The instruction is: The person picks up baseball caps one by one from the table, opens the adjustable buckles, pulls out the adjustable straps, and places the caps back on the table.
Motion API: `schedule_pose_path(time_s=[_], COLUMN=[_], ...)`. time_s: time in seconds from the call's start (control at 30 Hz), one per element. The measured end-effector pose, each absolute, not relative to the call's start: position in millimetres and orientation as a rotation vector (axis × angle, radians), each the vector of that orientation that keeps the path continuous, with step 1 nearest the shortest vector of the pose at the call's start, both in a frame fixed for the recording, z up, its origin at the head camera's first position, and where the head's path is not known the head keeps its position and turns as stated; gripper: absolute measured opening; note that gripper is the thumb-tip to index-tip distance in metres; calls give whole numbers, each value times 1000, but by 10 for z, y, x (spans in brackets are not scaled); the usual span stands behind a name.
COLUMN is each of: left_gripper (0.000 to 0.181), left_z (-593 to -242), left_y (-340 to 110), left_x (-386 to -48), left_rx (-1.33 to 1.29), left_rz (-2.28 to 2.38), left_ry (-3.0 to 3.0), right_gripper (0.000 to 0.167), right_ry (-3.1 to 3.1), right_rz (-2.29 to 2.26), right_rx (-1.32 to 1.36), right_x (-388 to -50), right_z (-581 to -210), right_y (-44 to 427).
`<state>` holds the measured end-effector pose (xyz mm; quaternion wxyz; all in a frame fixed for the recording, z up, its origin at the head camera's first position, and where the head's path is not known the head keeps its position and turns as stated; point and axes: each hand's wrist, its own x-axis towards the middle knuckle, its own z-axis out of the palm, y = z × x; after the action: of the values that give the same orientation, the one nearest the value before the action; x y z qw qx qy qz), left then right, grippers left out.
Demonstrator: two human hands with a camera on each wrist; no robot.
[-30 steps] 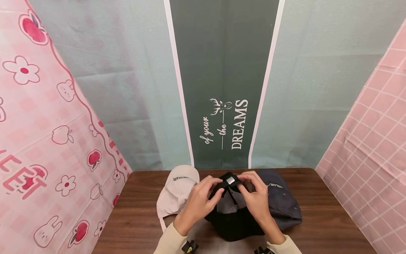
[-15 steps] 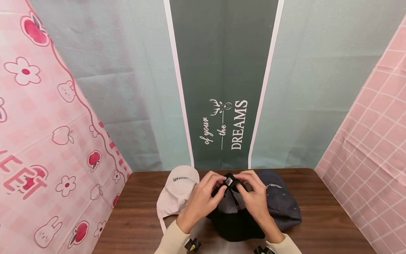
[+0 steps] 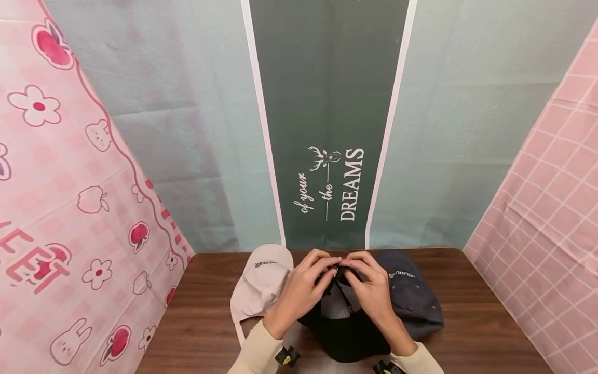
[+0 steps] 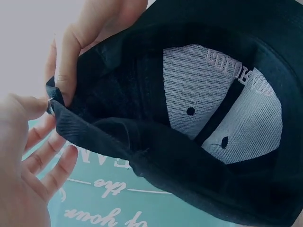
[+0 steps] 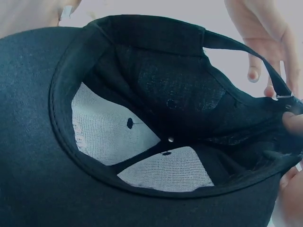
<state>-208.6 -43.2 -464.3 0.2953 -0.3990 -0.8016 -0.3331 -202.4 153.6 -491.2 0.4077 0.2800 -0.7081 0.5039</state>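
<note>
A black baseball cap [image 3: 350,337] is held at the centre of the table, brim toward me and its inside facing up. Its grey mesh front panels [image 5: 165,172] and embroidered lettering show from within. My left hand [image 3: 301,285] and right hand [image 3: 371,288] meet at the back strap, fingertips nearly touching. In the left wrist view, my left hand [image 4: 26,161] pinches the strap end at the buckle, other fingers spread, while my right thumb and fingers grip the band beside it. A small metal buckle [image 5: 285,97] sits on the strap [image 5: 251,49]; fingers partly cover it.
To the left lies a pale pink cap [image 3: 263,280] with COLORADO lettering. A navy cap [image 3: 413,296] lies on the right, partly behind my right hand. The brown wooden table [image 3: 472,322] meets a hanging cloth [image 3: 322,104] at its back edge.
My hands have come closer together at the strap. The pale patch visible between them earlier is now mostly covered by fingers. The black cap's brim has dipped slightly toward me.
</note>
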Motion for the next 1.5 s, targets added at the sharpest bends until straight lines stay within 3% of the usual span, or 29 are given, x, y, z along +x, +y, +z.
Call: schedule_pose_path(time_s=[0.37, 0.67, 1.5], left_gripper=[26, 5, 5], left_z=[-4647, -4631, -4657], left_y=[-462, -472, -517], left_x=[-2121, -2148, -2159], left_rx=[-1080, -1092, -1071], left_rz=[-911, -956, -980], left_ry=[-2154, -2101, -2115], right_gripper=[36, 38, 37], right_ry=[-1869, -1902, -1963], right_rz=[1215, 1199, 1231], right_rx=[641, 599, 537], right_x=[-2023, -2021, -2035], right_z=[-4911, -4923, -4921], right_y=[1519, 1506, 1407])
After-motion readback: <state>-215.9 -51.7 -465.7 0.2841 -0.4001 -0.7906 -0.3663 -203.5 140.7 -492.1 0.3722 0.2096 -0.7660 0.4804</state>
